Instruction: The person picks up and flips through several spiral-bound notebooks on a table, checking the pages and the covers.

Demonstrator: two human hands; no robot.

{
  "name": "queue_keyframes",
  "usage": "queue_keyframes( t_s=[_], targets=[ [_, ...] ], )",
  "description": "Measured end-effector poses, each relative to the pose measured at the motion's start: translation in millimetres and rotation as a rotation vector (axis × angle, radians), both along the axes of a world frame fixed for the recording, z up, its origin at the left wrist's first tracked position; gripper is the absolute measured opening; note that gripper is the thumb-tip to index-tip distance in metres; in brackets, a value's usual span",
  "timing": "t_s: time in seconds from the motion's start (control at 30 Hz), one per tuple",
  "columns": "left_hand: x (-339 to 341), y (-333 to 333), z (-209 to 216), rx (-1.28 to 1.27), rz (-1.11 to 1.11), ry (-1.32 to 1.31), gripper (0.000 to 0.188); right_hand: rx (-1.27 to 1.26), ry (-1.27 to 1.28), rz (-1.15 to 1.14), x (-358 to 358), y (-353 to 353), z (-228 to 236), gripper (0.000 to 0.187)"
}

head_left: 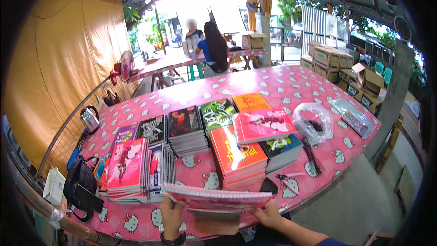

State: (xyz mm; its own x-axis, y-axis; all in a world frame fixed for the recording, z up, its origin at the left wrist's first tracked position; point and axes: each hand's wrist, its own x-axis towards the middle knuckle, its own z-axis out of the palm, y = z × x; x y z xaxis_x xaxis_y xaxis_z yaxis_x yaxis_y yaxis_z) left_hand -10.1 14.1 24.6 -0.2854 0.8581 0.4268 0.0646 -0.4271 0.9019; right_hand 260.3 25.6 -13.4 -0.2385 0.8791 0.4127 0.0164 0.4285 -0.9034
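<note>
Between my two hands a pink-covered spiral notebook [218, 202] is held tilted on edge over the table's near side, its white bound edge uppermost; whether it is one or several I cannot tell. My left hand [172, 215] grips its left end, thumb on the near face. At the opposite end my right hand [266, 215] closes round the lower corner. Below it shows a brown flat piece [217, 222], partly hidden. Just beyond stand stacks of spiral notebooks: pink ones [127, 164] at left, orange-red ones [239, 152] in the middle, with a pink pile [265, 125] behind.
Pink-handled pliers [290, 183] lie right of the stacks, near a clear plastic bag [313, 123] and black wire strands [312, 157]. A black bag [82, 184] and a kettle [90, 119] are at left. Cartons [330, 59] stand far right. Two people sit at a farther table.
</note>
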Motion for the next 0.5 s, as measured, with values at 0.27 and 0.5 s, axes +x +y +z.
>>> queue_keyframes(
  t_s=[0.27, 0.5],
  targets=[
    [1, 4, -6, 0.019, -0.054, -0.137, 0.026, 0.01, -0.154, 0.047, 1, 0, 6, 0.038],
    [-1, 10, -14, 0.067, -0.021, -0.122, 0.031, -0.106, 0.057, 0.03, -7, 2, -3, 0.029]
  ],
)
